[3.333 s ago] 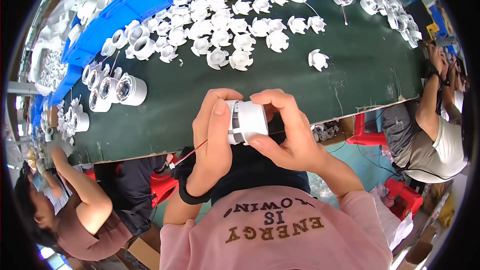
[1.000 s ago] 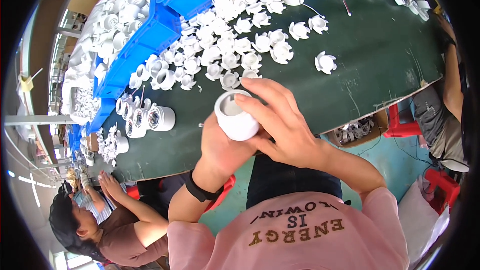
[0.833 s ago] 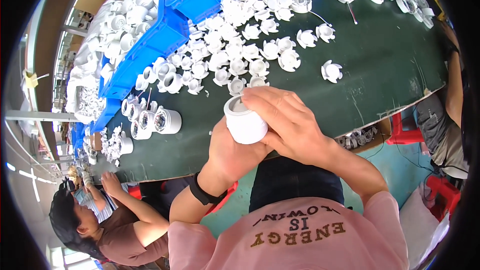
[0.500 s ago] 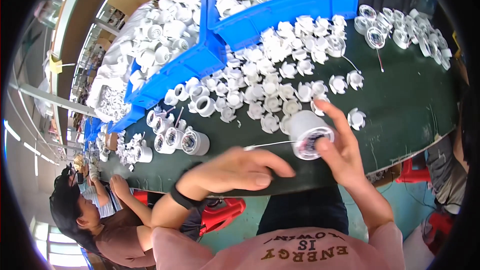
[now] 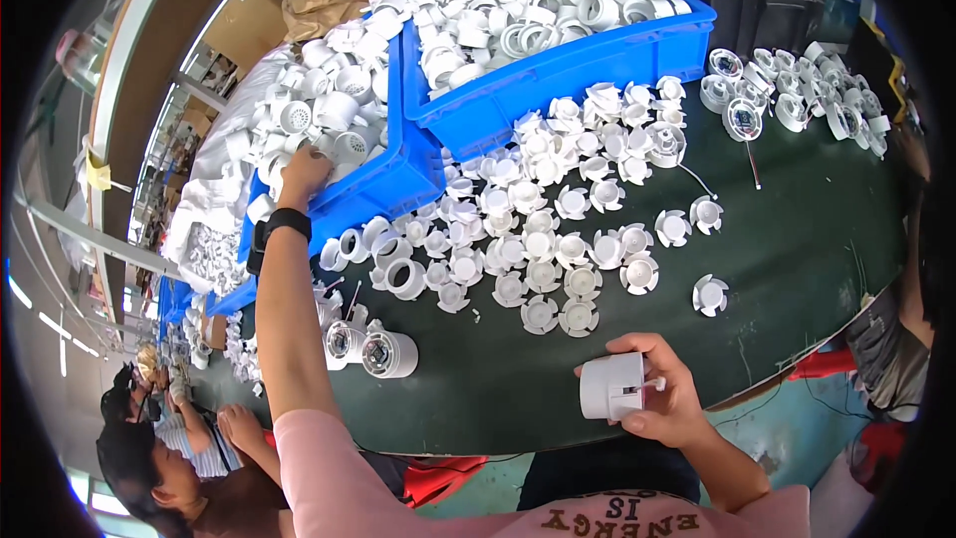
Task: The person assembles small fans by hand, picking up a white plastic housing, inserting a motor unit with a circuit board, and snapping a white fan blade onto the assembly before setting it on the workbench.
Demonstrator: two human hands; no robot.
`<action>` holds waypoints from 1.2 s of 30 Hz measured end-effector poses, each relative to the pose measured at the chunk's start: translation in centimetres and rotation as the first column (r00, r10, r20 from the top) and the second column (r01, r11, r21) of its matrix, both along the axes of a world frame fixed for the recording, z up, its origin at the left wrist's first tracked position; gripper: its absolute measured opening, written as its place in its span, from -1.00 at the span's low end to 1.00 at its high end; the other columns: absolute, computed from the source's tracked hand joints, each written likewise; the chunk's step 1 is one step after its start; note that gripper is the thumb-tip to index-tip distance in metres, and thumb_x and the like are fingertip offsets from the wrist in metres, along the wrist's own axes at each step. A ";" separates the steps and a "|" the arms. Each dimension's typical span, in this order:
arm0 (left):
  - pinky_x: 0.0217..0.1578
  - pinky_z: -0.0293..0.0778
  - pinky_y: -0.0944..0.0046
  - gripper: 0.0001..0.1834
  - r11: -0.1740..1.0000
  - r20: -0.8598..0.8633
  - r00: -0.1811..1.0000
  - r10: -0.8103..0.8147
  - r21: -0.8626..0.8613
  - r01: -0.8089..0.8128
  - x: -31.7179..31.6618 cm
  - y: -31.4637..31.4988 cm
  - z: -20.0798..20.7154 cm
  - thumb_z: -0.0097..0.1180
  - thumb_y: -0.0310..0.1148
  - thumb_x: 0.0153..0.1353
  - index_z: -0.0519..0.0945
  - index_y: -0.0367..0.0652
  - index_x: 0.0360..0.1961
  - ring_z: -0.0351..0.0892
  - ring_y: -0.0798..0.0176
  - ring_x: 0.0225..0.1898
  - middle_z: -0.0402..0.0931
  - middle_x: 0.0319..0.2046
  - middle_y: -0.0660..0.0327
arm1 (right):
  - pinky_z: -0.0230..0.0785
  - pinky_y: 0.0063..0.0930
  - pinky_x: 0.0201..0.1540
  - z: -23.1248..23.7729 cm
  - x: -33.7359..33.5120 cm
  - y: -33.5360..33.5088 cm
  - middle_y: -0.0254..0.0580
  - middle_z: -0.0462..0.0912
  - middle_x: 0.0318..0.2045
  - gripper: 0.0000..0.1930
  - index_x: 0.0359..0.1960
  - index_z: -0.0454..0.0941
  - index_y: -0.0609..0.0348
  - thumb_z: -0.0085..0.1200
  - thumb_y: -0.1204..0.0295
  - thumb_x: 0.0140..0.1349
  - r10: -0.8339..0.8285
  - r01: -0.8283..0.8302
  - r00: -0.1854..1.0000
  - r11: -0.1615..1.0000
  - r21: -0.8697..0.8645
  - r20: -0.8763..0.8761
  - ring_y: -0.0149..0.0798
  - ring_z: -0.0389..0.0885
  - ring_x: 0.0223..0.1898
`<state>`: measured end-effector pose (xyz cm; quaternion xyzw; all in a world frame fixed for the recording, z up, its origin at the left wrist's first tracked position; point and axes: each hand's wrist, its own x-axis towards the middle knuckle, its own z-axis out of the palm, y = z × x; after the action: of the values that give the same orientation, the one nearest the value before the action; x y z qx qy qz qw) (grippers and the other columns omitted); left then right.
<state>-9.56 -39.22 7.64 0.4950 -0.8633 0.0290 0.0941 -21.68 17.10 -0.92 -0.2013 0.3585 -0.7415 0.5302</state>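
Observation:
My right hand (image 5: pixel 675 408) grips a white cylindrical plastic housing (image 5: pixel 607 388) near the table's front edge, fingers above and thumb below. A short white wire end sticks out of its slotted right end. My left arm stretches far forward, and my left hand (image 5: pixel 305 175) is at the left blue bin (image 5: pixel 378 191), among white cup-shaped housings (image 5: pixel 339 112). Its fingertips are hidden, so whether it holds a part cannot be told. Beside that forearm stand white housings with circuit boards inside (image 5: pixel 388 353).
Many white finned caps (image 5: pixel 540 245) lie across the green table (image 5: pixel 797 239). A second blue bin (image 5: pixel 568 90), heaped with white rings, stands behind them. Wired round parts (image 5: pixel 743 120) sit at the far right. A co-worker (image 5: pixel 164 468) sits at my left.
My left hand has gone from beside the held housing up to the left bin. My right hand has lowered the housing toward me and turned it, so its open end faces right.

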 end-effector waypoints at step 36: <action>-0.09 0.39 0.27 -0.37 0.447 -0.811 0.577 0.095 0.552 0.704 2.9 46.2 -3.7 -0.23 0.12 0.32 0.36 -0.33 -0.01 0.47 0.23 -0.09 0.43 -0.09 0.03 | 0.46 -0.46 -0.12 0.8 3.6 3.7 -0.06 0.40 0.02 -0.30 0.19 0.20 0.34 0.28 0.62 -0.01 -0.150 0.130 0.753 0.988 -0.079 -0.641 -0.33 0.57 -0.16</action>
<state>-6.62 6.99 3.92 0.2493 -0.7188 -0.6200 0.1919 -18.06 20.82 -0.12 -0.4241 0.5220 -0.6699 0.3146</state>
